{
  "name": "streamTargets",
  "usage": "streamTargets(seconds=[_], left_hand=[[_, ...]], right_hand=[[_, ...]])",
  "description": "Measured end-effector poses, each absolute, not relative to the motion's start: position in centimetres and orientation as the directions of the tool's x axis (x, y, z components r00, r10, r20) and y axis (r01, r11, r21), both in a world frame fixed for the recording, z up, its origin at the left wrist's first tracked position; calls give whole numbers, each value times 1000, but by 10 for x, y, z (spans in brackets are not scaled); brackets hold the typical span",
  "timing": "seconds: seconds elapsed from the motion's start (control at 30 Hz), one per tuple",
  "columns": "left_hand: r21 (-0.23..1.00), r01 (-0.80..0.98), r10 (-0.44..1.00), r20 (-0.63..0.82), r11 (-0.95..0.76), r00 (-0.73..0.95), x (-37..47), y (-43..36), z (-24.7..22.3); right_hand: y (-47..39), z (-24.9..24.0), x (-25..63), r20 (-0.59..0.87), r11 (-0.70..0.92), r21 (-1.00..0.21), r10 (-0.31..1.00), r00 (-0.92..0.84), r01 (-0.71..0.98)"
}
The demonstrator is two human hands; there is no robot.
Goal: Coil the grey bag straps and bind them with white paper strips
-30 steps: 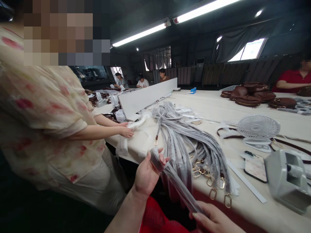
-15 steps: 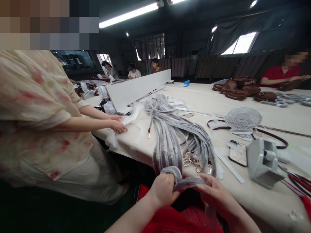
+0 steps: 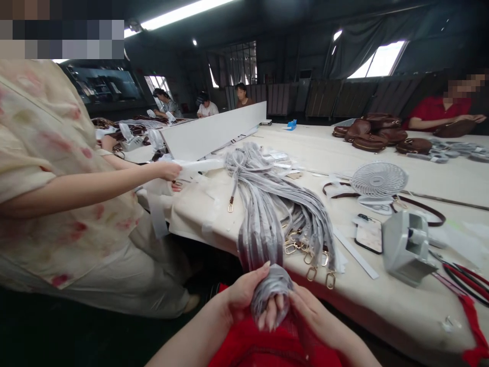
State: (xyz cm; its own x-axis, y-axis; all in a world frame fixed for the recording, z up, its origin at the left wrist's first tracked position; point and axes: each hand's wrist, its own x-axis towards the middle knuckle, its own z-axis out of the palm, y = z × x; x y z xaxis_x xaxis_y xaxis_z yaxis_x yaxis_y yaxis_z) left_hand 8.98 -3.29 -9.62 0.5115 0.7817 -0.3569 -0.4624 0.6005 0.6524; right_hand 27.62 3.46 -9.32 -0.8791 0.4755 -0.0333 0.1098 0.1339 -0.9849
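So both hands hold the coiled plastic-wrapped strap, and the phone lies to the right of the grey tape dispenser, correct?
Not quite: in the head view, the phone lies to the left of the grey tape dispenser. The left hand and right hand do hold the coiled plastic-wrapped strap.

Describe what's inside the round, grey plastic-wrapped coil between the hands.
Fingers fill part of the opening of the round, grey plastic-wrapped coil. Its outer turns cover the inner ones, and whatever lies behind the fingers is hidden.
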Motion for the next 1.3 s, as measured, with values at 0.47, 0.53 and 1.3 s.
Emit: streamTargets(seconds=[0.47,0.53,1.3], left_hand=[[375,-826,897,-306,421,318,114,-28,-111],[385,-823,891,-354,417,285,117,-28,-111],[937,-244,910,-314,250,-271,109,-10,-106]], right_hand=[[14,-122,257,-97,-250,-963,667,-738,-99],[16,-125,259,-74,-249,-960,662,-746,-125],[51,-112,276,-315,-398,-908,444,-839,130]])
